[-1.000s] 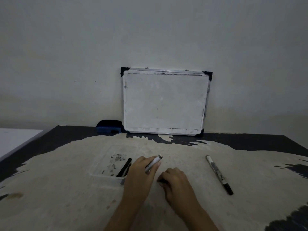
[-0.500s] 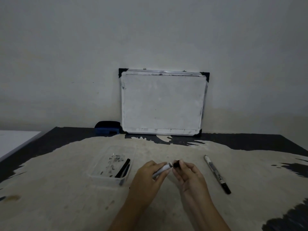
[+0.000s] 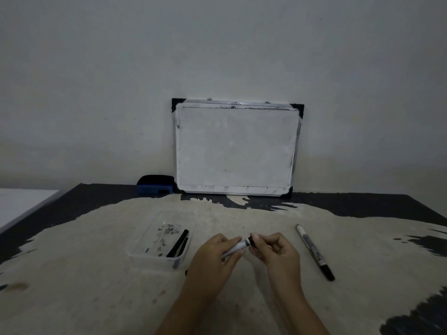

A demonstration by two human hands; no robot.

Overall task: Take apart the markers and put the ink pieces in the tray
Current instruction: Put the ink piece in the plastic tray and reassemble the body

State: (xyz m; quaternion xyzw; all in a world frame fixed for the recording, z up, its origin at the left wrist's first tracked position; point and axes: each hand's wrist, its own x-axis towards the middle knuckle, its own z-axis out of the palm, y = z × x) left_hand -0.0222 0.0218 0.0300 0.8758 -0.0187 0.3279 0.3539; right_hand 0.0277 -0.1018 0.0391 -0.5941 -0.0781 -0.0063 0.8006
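Observation:
My left hand (image 3: 212, 257) grips the white barrel of a marker (image 3: 238, 247) just above the table. The fingers of my right hand (image 3: 275, 252) pinch the marker's black end piece (image 3: 251, 240) at the barrel's tip. A clear plastic tray (image 3: 154, 256) lies to the left of my hands, smudged with ink, and two black ink pieces (image 3: 178, 243) lie in its right side. A second whole marker (image 3: 314, 251), white with a black cap, lies on the table to the right of my right hand.
A small whiteboard (image 3: 235, 148) leans against the wall at the back of the table. A blue eraser (image 3: 156, 186) sits beside it on the left. The worn tabletop (image 3: 96, 286) is pale with black patches at its edges.
My right hand rose from the table and came to the marker's tip, where it now pinches the black end. My left hand moved the marker slightly right.

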